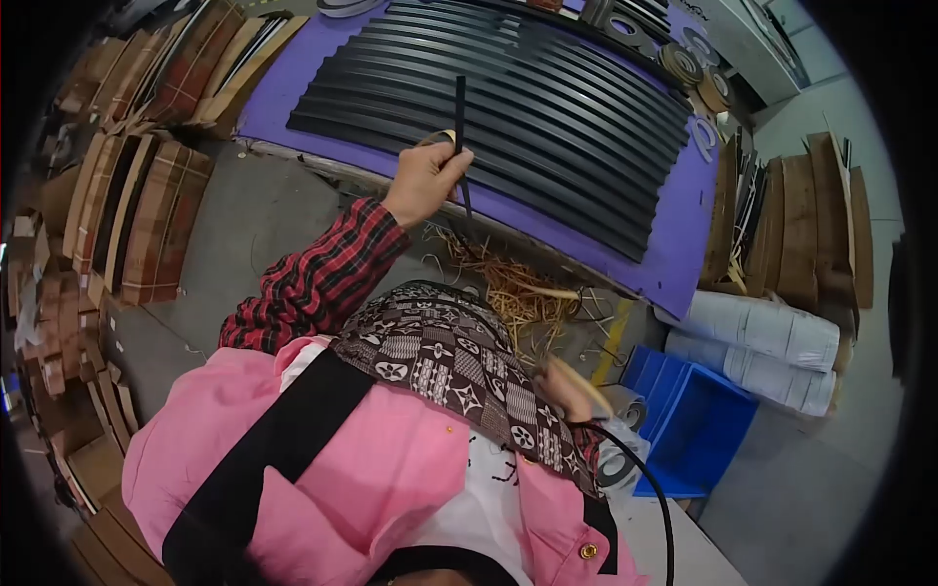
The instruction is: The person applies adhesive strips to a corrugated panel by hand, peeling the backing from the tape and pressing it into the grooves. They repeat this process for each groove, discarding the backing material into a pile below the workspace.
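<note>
My left hand (427, 183), in a red plaid sleeve, is closed with thumb and fingers pinching a narrow black strip (460, 103) at the near edge of the table. The strip stands up above the fingers, and a thin dark length hangs below them. A tan band loops just behind the knuckles. Low on the right, beside my patterned apron (440, 347), my right hand (569, 393) is smeared by motion. A pale tan strip (598, 398) shows right at its fingers. Long ribbed black strips (489, 107) lie side by side across the purple tabletop (674, 259).
Tape rolls (681, 64) sit at the table's far right. Tangled tan strips (523, 303) cover the floor below. A blue bin (699, 430) and white wrapped rolls (762, 327) stand right. Cardboard boxes (166, 220) line the left. A black cable (664, 498) curves by my right side.
</note>
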`<act>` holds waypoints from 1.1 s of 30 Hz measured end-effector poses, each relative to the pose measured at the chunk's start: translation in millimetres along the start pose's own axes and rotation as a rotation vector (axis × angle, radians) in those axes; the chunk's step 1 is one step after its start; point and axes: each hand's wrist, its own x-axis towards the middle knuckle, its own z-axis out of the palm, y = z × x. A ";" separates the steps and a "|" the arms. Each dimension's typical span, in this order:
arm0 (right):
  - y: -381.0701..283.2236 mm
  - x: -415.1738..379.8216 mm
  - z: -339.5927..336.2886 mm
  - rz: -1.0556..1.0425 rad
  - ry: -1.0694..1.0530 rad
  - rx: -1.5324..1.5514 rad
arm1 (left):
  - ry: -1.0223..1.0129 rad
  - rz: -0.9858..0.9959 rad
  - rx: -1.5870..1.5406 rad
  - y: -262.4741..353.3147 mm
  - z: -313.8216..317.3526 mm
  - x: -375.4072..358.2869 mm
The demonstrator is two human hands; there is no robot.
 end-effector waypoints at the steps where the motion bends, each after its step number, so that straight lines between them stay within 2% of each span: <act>1: -13.1 2.6 -16.7 -0.095 0.019 0.060 | -0.044 0.002 0.001 1.5 11.9 -2.1; 2: -44.4 -4.4 -36.1 -0.250 0.027 0.221 | -0.092 0.007 -0.004 3.2 19.9 -6.0; 3: -84.1 -17.4 -56.5 -0.559 0.060 0.298 | -0.110 -0.018 -0.078 6.4 28.3 -12.9; 4: -112.9 -18.3 -68.0 -0.617 0.265 0.335 | -0.121 -0.020 -0.089 8.7 35.2 -19.0; 5: -134.6 -6.3 -73.7 -0.729 0.684 0.337 | -0.161 0.028 -0.002 10.2 41.7 -24.7; 6: -143.4 22.3 -80.9 -0.799 0.928 0.436 | -0.194 0.075 0.086 11.5 46.9 -31.2; 8: -153.7 63.1 -91.8 -0.817 0.868 0.609 | -0.199 0.020 0.046 23.3 54.1 -41.5; 9: -151.1 71.0 -90.3 -0.818 0.854 0.601 | -0.185 0.136 0.107 24.5 54.9 -45.0; 10: -149.0 78.4 -88.4 -0.855 0.708 0.775 | -0.168 0.251 0.171 25.3 54.3 -47.8; 11: -154.7 79.4 -85.5 -0.884 0.551 0.943 | -0.205 0.216 0.142 32.3 46.0 -52.0; 12: -153.8 79.4 -81.8 -0.931 0.531 1.067 | -0.186 0.204 0.137 35.3 39.7 -52.5; 13: -152.9 76.8 -82.4 -0.925 0.511 1.054 | -0.275 0.100 0.177 40.1 29.7 -52.2; 14: -150.6 72.6 -85.6 -0.951 0.492 1.166 | -0.366 -0.004 0.213 45.2 20.0 -52.0; 15: -148.8 68.4 -91.2 -0.974 0.477 1.283 | -0.267 -0.050 0.169 50.9 11.1 -48.6; 17: -153.1 61.0 -96.2 -0.992 0.449 1.303 | -0.075 0.235 0.169 61.5 6.5 -35.6; 20: -167.3 54.8 -98.8 -1.030 0.341 1.324 | -0.426 0.284 0.110 44.3 21.5 -19.4; 21: -167.2 53.8 -100.2 -1.028 0.341 1.320 | -0.602 0.097 0.206 54.8 23.4 -17.7; 23: -163.4 56.6 -106.9 -1.103 0.433 1.342 | -0.509 0.120 0.154 45.5 27.7 -16.3; 24: -160.3 51.6 -120.8 -1.182 0.549 1.372 | -0.423 0.141 0.103 40.2 28.0 -17.1; 25: -149.3 45.4 -143.3 -1.261 0.665 1.399 | -0.466 0.068 0.274 39.8 16.2 -11.7; 27: -105.4 24.1 -196.3 -1.356 0.830 1.565 | -0.388 0.061 0.567 -18.1 -17.4 -2.2; 29: -34.3 5.9 -254.2 -1.317 0.972 1.643 | -0.360 -0.053 0.789 -78.8 -71.6 1.0; 30: -4.4 -4.3 -273.7 -1.243 1.165 1.543 | -0.309 -0.291 0.721 -89.3 -96.8 -0.9; 31: 23.7 -16.5 -291.7 -1.160 1.345 1.428 | -0.278 -0.377 0.745 -108.3 -125.4 -2.9; 32: 49.3 -31.6 -309.8 -1.116 1.402 1.431 | -0.243 -0.466 0.766 -127.3 -149.4 -3.1; 33: 84.5 -50.7 -333.2 -1.072 1.457 1.435 | -0.241 -0.474 0.754 -144.0 -169.8 -1.1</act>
